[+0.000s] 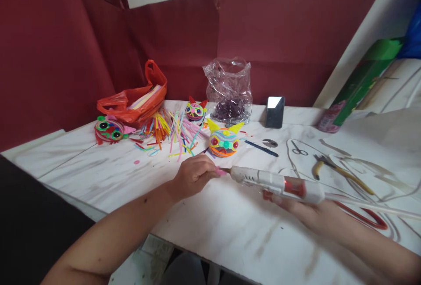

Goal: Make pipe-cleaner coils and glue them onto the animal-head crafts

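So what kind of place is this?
Probably a craft table, maybe in a workshop: there's a glue gun, a bunch of colourful strips and a little yellow-eared creature.

PLACE: craft workspace | SIGNS: glue gun [263,180], pliers [347,176], scissors [299,149], colourful stems [184,132], marbled tabletop [223,221]

Maroon wall covering [279,35], marbled white table [223,223]
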A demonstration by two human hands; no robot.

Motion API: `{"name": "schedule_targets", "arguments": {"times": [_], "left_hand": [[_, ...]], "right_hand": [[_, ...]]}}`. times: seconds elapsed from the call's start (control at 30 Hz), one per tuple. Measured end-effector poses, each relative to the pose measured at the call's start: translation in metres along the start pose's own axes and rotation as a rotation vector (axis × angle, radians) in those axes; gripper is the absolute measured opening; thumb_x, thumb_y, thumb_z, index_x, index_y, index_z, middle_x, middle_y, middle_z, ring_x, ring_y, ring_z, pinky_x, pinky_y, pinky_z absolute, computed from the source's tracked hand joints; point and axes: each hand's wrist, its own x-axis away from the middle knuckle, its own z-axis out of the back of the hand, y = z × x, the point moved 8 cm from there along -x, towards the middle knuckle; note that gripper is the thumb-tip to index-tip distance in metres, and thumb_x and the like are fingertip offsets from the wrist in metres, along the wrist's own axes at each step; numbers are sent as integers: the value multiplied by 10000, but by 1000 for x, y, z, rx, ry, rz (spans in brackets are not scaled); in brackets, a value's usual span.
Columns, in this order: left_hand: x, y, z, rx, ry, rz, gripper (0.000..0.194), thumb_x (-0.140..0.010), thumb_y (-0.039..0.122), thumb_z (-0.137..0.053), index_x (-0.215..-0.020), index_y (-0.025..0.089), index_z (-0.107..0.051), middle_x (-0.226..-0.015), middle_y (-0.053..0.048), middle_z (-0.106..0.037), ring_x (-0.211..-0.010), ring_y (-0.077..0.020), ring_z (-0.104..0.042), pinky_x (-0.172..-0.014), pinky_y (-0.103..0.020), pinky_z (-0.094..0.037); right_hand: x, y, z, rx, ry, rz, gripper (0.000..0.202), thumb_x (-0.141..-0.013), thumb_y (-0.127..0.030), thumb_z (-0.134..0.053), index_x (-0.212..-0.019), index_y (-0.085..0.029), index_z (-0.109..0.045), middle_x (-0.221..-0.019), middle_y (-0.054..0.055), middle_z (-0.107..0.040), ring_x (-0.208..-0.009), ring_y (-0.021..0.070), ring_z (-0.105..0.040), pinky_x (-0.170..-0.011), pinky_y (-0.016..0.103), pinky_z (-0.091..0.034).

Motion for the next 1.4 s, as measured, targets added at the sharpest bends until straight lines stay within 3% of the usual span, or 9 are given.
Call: {"name": "schedule_targets", "arguments": {"times": [0.93,1.4], "left_hand": [[0,2,-1,26,2,-30,15,-779,124,-608,-784,138,-609,-673,-41,-637,-659,-120,-575,-652,-277,-495],[0,3,0,13,10,-38,31,-785,131,-604,-807,147,-619,-682,-34,-645,-665,-117,-579,-658,-275,-501]], "right_hand": [[3,8,-4,-23,-16,-8,291,-812,-431,-505,-849,-213,-695,-799,44,-724,-744,219,-677,-675,299,-560],[3,14,-3,-36,-5,-92,330,-784,-472,-521,-842,-204,-704,-805,65,-724,-758,244,-677,-688,323,-563]]}}
